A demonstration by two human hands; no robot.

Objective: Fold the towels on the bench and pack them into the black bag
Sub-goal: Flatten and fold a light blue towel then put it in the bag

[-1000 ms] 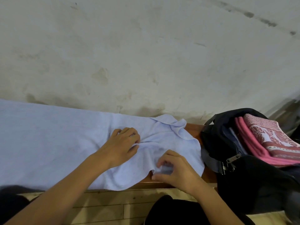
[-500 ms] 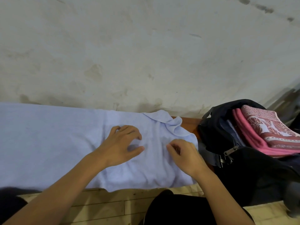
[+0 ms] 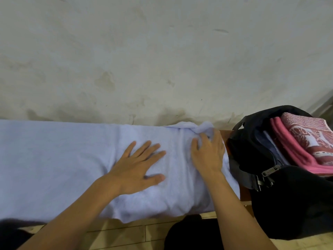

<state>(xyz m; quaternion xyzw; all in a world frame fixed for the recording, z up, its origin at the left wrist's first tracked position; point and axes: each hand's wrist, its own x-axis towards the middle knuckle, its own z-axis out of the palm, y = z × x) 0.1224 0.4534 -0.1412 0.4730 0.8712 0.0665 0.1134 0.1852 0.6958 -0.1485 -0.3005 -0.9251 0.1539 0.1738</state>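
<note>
A large pale blue towel (image 3: 54,159) lies spread along the bench (image 3: 226,134), its front edge hanging over the bench's front. My left hand (image 3: 138,165) presses flat on it with fingers spread. My right hand (image 3: 207,154) lies on the towel's right end, fingertips dug into the bunched far corner (image 3: 203,128) by the wall. To the right stands the open black bag (image 3: 281,195), with a folded pink patterned towel (image 3: 306,141) inside it.
A stained pale wall (image 3: 162,60) rises directly behind the bench. Light wooden floorboards (image 3: 126,233) show below the bench edge. Dark clothing (image 3: 191,233) on my legs fills the bottom centre and a dark patch sits at bottom left.
My left hand has flattened from curled to spread on the towel. My right hand moved from the towel's front edge up to its far right corner, and the towel lies smoother.
</note>
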